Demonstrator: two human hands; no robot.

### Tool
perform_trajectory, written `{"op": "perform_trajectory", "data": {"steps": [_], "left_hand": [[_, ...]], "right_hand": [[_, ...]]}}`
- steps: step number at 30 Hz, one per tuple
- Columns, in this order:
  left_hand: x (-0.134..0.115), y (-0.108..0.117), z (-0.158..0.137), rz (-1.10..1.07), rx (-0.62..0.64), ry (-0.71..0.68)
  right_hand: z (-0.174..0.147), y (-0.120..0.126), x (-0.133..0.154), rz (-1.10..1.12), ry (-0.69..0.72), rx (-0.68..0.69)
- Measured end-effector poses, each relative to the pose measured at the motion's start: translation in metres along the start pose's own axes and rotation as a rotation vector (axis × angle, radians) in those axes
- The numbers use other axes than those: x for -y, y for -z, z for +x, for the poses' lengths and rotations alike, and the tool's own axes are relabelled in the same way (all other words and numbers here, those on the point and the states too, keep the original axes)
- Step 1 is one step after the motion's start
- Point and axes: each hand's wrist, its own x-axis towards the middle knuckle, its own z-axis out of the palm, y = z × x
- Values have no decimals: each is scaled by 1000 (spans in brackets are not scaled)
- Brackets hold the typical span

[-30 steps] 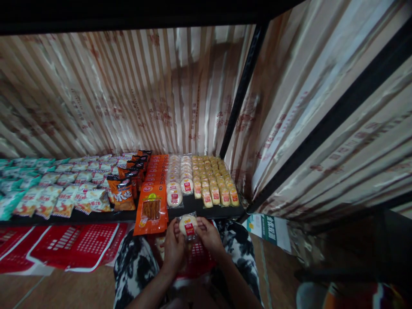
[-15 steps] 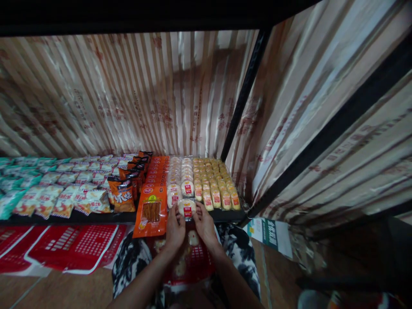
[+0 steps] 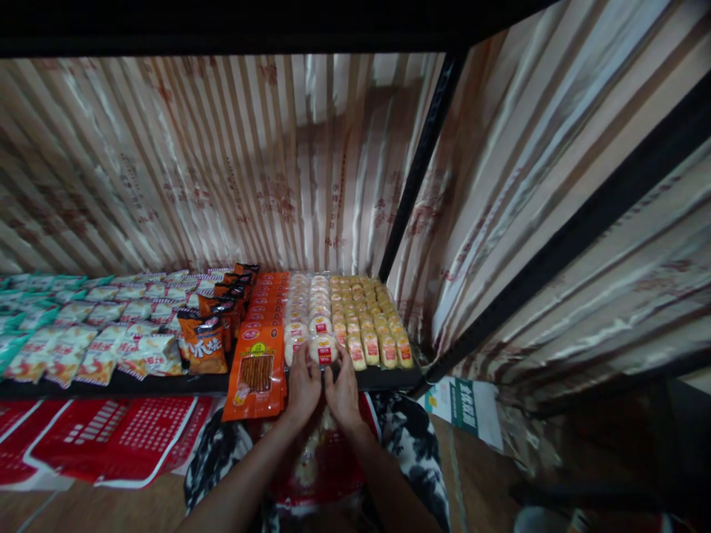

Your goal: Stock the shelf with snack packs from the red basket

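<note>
A round white wrapped pastry (image 3: 323, 351) with a red label lies at the front of its row on the black shelf (image 3: 383, 380). My left hand (image 3: 304, 383) closes on its left edge, and my right hand (image 3: 343, 386) holds the right edge. Behind it, more round white pastries (image 3: 319, 305) run back in rows. To their right stand rows of yellow oblong wrapped cakes (image 3: 371, 344). Beside my left hand, an orange packet of brown sticks (image 3: 256, 370) juts over the shelf's front edge.
Orange-brown snack bags (image 3: 204, 344), white snack bags (image 3: 111, 348) and green packets (image 3: 14, 340) fill the shelf leftward. Below are a red bag (image 3: 119, 437) with white trim and, between my knees, a red basket (image 3: 341, 463) with wrapped pieces. A black post (image 3: 419, 170) rises at the right.
Both hands have pushed the round pastry forward and slightly up, from just off the shelf's front edge into line with the row. The view has shifted slightly.
</note>
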Motion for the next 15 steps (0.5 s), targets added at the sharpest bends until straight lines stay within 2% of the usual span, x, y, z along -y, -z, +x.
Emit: {"op": "perform_trajectory", "data": {"steps": [8, 15], "left_hand": [[3, -1, 6, 6, 26, 5], [11, 0, 7, 49, 52, -32]], "right_hand": [[-7, -14, -14, -177, 66, 66], [-9, -26, -26, -192, 75, 60]]}}
